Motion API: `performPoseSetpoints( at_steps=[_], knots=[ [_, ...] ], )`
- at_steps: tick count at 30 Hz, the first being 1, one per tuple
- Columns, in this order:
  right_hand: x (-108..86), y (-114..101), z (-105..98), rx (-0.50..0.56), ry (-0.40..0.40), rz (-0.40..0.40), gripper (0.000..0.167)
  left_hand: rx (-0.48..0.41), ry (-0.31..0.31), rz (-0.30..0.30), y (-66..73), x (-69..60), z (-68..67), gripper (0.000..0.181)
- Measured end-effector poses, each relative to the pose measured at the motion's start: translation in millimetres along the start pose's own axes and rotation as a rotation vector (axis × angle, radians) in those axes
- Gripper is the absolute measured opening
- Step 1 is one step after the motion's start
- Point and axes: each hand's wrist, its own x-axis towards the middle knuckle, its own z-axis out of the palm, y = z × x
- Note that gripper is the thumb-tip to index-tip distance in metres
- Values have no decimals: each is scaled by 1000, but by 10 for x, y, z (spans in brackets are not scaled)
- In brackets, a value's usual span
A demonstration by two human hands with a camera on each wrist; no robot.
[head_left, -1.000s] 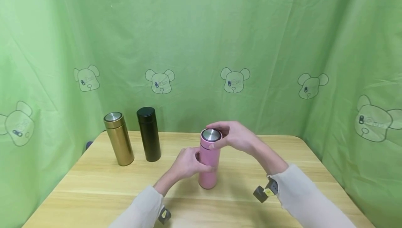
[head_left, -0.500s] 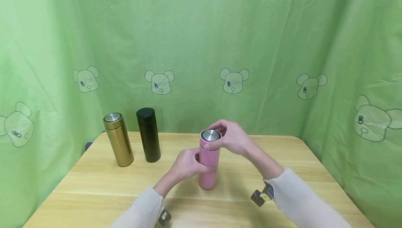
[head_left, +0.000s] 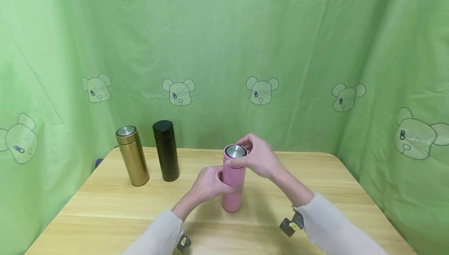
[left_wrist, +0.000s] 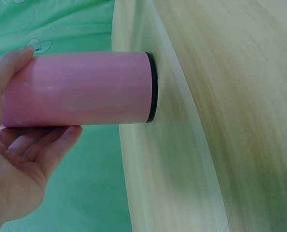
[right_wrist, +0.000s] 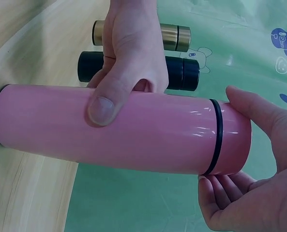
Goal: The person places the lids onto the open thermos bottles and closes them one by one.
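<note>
A pink thermos flask (head_left: 232,201) stands upright on the table, its pink lid topped by a silver disc (head_left: 235,151). My left hand (head_left: 209,184) grips the body around the middle, thumb across the near side. At the top, my right hand (head_left: 260,156) holds the lid (right_wrist: 235,145) between thumb and fingers. A dark ring divides lid from body in the right wrist view, and no gap shows there. In the left wrist view the flask's dark base (left_wrist: 153,88) meets the tabletop.
To the left stand a gold thermos flask (head_left: 135,161) and a black one (head_left: 167,153), both upright and lidded. The wooden table (head_left: 105,208) ends at the back against a green curtain (head_left: 217,52) with bear prints.
My right hand has turned around the lid, its thumb sliding left across the front and its wrist shifting left. My left hand and the flask body stay in place.
</note>
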Motion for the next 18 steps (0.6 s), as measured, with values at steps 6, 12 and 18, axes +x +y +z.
performPoseSetpoints(
  at_steps=[6, 12, 18],
  knots=[
    [-22, 5, 16, -10, 6, -29, 70, 0, -11, -7, -5, 1, -10, 48],
    [-26, -8, -16, 10, -56, -42, 75, 1, -25, -5, -11, 10, -16, 51],
    [6, -23, -119, 84, -157, -39, 90, 11, -32, 0, -15, 18, -18, 43]
  ],
)
